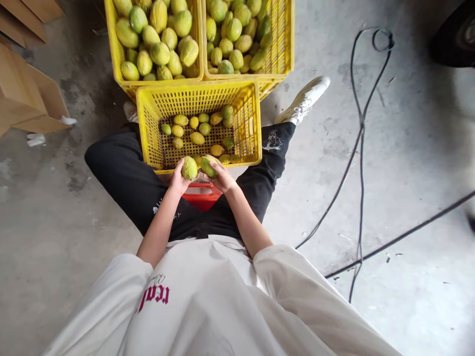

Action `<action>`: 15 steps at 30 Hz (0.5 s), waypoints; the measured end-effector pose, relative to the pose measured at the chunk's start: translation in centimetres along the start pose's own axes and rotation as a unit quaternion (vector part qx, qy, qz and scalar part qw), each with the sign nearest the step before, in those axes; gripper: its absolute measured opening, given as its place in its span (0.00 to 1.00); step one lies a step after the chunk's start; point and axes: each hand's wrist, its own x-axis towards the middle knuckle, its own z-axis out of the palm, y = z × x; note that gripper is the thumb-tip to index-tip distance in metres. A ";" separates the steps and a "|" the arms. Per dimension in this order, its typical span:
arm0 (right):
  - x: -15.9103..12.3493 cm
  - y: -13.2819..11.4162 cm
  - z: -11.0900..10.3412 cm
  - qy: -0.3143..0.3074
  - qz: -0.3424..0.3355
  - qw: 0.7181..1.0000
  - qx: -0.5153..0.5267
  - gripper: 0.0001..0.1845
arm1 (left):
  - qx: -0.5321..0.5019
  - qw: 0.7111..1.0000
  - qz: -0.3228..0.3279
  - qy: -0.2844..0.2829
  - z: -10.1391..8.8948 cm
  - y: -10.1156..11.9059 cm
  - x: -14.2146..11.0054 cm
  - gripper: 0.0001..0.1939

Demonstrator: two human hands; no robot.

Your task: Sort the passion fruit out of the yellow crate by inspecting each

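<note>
- Your left hand (178, 180) cups one fruit (189, 168), your right hand (223, 178) another fruit (208, 167), at the near edge of the basket (200, 92).
- Inside, loose fruit (197, 138) seems left.
- Beyond, two heaped crates (286, 34): done or waiting, can't tell.

It's a packing shed or warehouse, by the looks of it: stained bare concrete (315, 148) underfoot, yellow crates (284, 39) heaped with greenish fruit (159, 52) at the far side, cardboard boxes (24, 89) over on the far left, black cable (362, 127) looping loosely along the right!
</note>
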 end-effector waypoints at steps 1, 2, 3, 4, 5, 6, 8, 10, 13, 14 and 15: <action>-0.1 0.0 0.0 0.010 0.006 1.000 -0.007 0.24 | 0.004 1.000 0.006 0.015 0.0 -0.2 0.1 0.06; -0.1 0.0 -0.1 0.019 0.015 1.000 -0.012 0.23 | 0.007 1.000 0.012 0.025 0.0 -0.3 0.2 0.04; -0.1 -0.1 -0.3 0.024 0.023 0.999 -0.014 0.21 | 0.009 0.999 0.015 0.031 0.0 -0.5 0.3 0.03; 0.1 -0.4 -0.4 0.029 0.030 0.999 -0.014 0.20 | 0.011 0.999 0.012 0.035 0.0 -0.6 0.3 0.03; 0.5 -0.9 -0.5 0.033 0.035 0.999 -0.013 0.19 | 0.013 0.999 0.004 0.038 0.0 -0.6 0.3 0.03; 1.1 -1.7 -0.5 0.038 0.032 0.999 -0.012 0.18 | 0.015 0.999 -0.007 0.043 0.0 -0.6 0.2 0.04; 3.1 -4.6 -0.3 0.045 -0.002 0.999 -0.018 0.18 | 0.017 0.998 -0.023 0.057 -0.1 -0.6 0.2 0.04; 5.7 -9.3 0.5 0.040 -0.082 0.995 -0.041 0.21 | 0.017 0.997 -0.029 0.068 -0.2 -0.6 0.2 0.04; 9.9 -17.4 1.8 0.026 -0.227 0.969 -0.090 0.31 | 0.005 0.997 -0.025 0.066 -0.3 -0.6 0.3 0.05; 11.0 -19.6 2.2 0.026 -0.246 0.963 -0.106 0.32 | -0.003 0.998 -0.022 0.062 -0.3 -0.6 0.4 0.05; 12.0 -21.3 2.3 0.028 -0.271 0.947 -0.172 0.32 | -0.012 0.998 -0.018 0.057 -0.2 -0.6 0.4 0.05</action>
